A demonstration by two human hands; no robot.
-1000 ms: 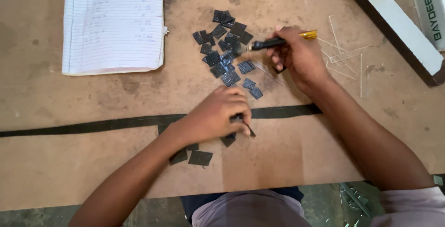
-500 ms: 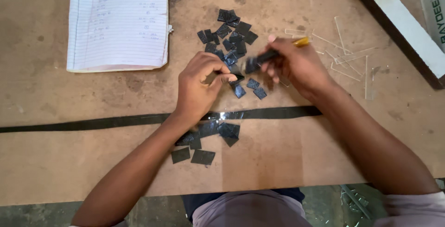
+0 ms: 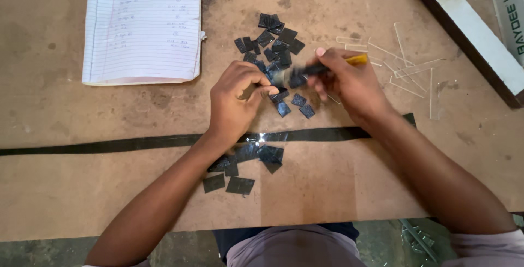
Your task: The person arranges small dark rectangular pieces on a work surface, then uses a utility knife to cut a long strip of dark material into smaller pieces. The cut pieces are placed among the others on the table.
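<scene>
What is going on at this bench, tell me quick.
A person sits at a worn brown board table, working over a pile of small dark square pieces. The right hand grips a black tool with a yellow end, its tip against a small piece pinched in the left hand. A second cluster of dark squares lies nearer the person, by a black strip. A lined notebook and clear strips lie aside.

Two bare forearms, no watch, rings or gloves on the left hand [image 3: 233,103] or the right hand [image 3: 349,84]. Short pale pinkish-grey fabric sleeve [image 3: 486,245] at right upper arm. Same pale fabric over lap, dark navy cloth strip above it.
</scene>
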